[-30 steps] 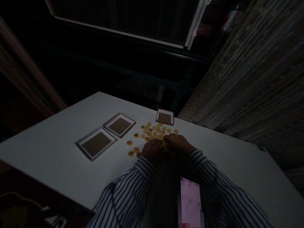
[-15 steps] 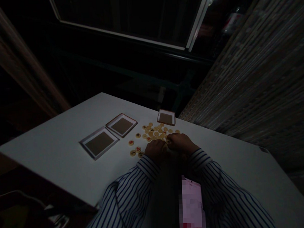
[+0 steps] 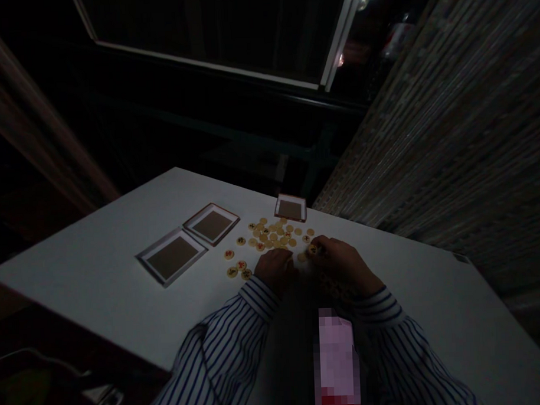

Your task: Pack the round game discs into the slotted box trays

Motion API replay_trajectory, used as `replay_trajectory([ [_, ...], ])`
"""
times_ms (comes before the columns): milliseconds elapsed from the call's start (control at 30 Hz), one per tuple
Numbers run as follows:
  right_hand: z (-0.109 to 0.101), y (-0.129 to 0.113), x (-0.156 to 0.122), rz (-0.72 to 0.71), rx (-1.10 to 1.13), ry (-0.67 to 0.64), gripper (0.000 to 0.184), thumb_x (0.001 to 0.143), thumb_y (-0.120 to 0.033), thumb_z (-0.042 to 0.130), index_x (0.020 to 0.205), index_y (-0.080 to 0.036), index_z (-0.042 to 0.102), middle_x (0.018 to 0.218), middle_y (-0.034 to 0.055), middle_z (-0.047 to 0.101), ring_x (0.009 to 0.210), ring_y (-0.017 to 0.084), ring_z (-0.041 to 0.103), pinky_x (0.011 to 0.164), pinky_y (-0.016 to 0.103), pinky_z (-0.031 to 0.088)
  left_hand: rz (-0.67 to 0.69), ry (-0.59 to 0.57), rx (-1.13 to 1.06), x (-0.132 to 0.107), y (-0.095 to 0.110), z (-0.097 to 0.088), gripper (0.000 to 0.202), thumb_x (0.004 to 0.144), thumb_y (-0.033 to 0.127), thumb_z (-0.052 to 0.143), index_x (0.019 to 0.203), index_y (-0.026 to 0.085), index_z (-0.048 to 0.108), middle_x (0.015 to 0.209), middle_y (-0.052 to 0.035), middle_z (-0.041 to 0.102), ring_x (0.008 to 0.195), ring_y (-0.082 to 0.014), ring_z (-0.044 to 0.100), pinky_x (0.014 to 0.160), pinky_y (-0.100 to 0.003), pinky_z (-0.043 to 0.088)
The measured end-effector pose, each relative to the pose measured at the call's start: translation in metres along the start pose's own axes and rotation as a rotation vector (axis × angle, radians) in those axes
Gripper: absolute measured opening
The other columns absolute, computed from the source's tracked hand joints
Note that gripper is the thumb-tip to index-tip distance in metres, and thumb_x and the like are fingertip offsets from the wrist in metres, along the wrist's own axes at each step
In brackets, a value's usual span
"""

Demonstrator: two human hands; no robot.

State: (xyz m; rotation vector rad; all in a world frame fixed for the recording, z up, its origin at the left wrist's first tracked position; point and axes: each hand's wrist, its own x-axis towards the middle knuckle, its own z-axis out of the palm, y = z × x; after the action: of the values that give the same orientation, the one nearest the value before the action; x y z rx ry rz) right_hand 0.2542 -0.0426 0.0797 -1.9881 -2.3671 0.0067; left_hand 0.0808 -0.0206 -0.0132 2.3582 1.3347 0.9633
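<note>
Beside the pile of discs point(image 3: 273, 237), the right hand point(image 3: 345, 262) clamps one disc point(image 3: 313, 249) in its fingers. The left hand point(image 3: 274, 267) is near the pile, its fingers too dark to tell.

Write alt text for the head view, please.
A person's right hand has a round piece at its fingertips; the left hand is beside more pieces scattered on a white table. Two shallow trays lie left of them, another beyond, all in dim light.
</note>
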Motion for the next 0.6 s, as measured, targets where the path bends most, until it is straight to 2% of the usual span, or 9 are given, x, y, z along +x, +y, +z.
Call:
replay_trajectory([
  [167,0.002,0.019,-0.015,0.080,0.150,0.090,0.031,0.077,-0.035,0.052,0.104,-0.021,0.055,0.085,0.0045,0.065,0.075,0.017,0.060,0.063,0.024,0.041,0.022,0.058,-0.063,-0.001,0.006,-0.005,0.017,0.078,0.018,0.051,0.089,0.016,0.063,0.092,-0.0073,0.068,0.085,-0.0184,0.062,0.077,-0.033,0.048],
  [300,-0.004,0.026,-0.024,0.106,0.190,0.145,0.032,0.077,-0.036,0.051,0.104,-0.021,0.055,0.081,0.0032,0.065,0.070,0.016,0.060,0.060,0.025,0.041,0.021,0.107,-0.123,-0.002,0.010,-0.009,0.017,0.078,0.019,0.050,0.089,0.016,0.063,0.090,-0.0068,0.068,0.084,-0.0177,0.062,0.079,-0.033,0.049],
  [433,-0.009,0.031,-0.031,0.081,0.245,0.232,0.035,0.078,-0.034,0.050,0.109,-0.019,0.055,0.086,0.0044,0.066,0.069,0.015,0.060,0.061,0.025,0.042,-0.062,0.133,-0.215,-0.003,0.013,-0.012,0.019,0.079,0.021,0.049,0.090,0.016,0.063,0.091,-0.0075,0.068,0.086,-0.0171,0.062,0.081,-0.032,0.049],
  [600,-0.012,0.040,-0.037,0.033,0.282,0.304,0.034,0.080,-0.035,0.048,0.108,-0.018,0.057,0.091,0.0053,0.066,0.072,0.015,0.060,0.065,0.026,0.044,-0.168,0.076,-0.341,0.005,0.016,-0.017,0.023,0.078,0.028,0.049,0.093,0.016,0.063,0.093,-0.0068,0.067,0.087,-0.0172,0.062,0.082,-0.033,0.049],
])
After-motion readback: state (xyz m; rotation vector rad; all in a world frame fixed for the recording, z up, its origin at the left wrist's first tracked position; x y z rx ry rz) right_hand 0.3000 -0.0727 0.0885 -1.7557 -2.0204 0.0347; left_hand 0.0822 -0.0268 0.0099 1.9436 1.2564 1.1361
